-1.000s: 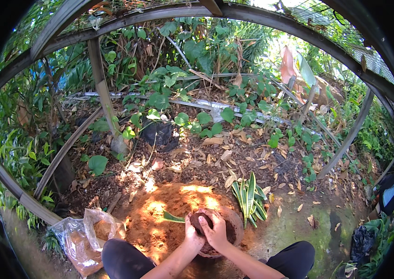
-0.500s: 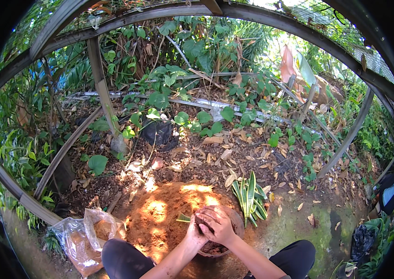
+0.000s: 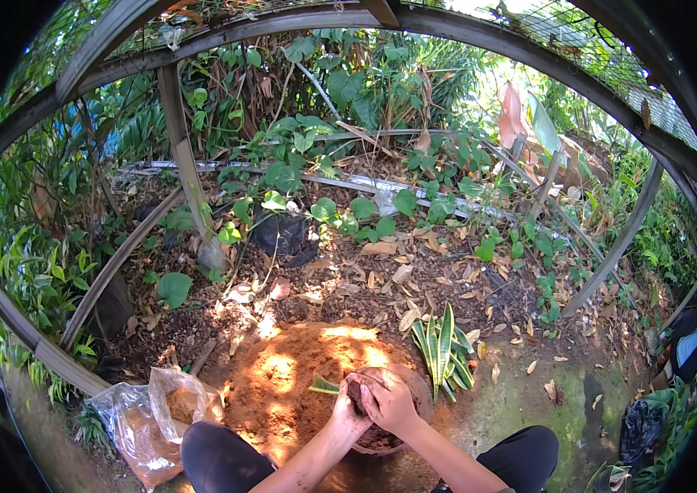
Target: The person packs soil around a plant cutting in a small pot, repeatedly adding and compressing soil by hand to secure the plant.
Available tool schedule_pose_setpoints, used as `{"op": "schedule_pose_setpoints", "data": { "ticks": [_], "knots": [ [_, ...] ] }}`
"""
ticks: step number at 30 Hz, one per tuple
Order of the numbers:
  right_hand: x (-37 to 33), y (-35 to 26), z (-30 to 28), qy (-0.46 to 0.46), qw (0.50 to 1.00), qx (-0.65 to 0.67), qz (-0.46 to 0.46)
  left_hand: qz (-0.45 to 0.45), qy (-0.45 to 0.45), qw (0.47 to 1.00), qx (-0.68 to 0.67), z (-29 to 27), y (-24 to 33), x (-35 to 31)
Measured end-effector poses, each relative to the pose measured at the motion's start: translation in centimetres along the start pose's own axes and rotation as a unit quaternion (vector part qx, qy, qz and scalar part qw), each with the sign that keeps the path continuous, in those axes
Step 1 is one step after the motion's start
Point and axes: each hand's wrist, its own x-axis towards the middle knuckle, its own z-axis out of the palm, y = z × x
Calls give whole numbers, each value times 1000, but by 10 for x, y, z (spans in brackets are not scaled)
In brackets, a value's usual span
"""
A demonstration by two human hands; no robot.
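Note:
Over a round brown pot [image 3: 423, 396] between my knees, both my hands are cupped together around a dark clump of soil [image 3: 355, 389]. My left hand [image 3: 346, 413] curls under and along its left side. Pressed against it from the right, my right hand [image 3: 391, 401] has its fingers bent over the top. A short green piece of leaf [image 3: 323, 385] pokes out to the left of the clump; its other end is hidden by the hands. Dark soil lies inside the pot, and my fingers are soiled.
A mound of orange-brown coir-like material [image 3: 283, 370] spreads behind and left of the pot. Striped snake plant leaves [image 3: 444, 349] lie to its right. An opened clear plastic bag [image 3: 139, 431] with brown material stands by my left knee. Wooden frame posts [image 3: 184, 164] arch around.
My right hand's fingers have shifted slightly right and down over the clump, showing more of its top. The leaf piece has moved slightly left. The pot stays put.

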Motion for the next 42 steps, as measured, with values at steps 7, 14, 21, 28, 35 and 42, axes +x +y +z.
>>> {"op": "schedule_pose_setpoints", "data": {
  "ticks": [7, 14, 21, 28, 35, 42],
  "knots": [
    [-8, 8, 9, 37, 999, 3, -18, 53, 124, 991, 9, 5, -3, 1],
    [-10, 14, 9, 45, 998, 10, -48, 32, 95, 995, 15, 17, -6, 1],
    [-8, -2, 9, 41, 997, 57, 28, -20, -16, 995, -95, 14, -2, -1],
    [-9, -7, 7, 48, 993, 111, 1, -11, -4, 991, -130, 5, -4, 1],
    [-14, 0, 11, 57, 980, 192, 23, -7, -8, 995, -95, 7, 1, 1],
    [-15, 9, 12, 73, 966, 233, 83, -17, -4, 995, -99, 8, 0, -3]
  ]
}}
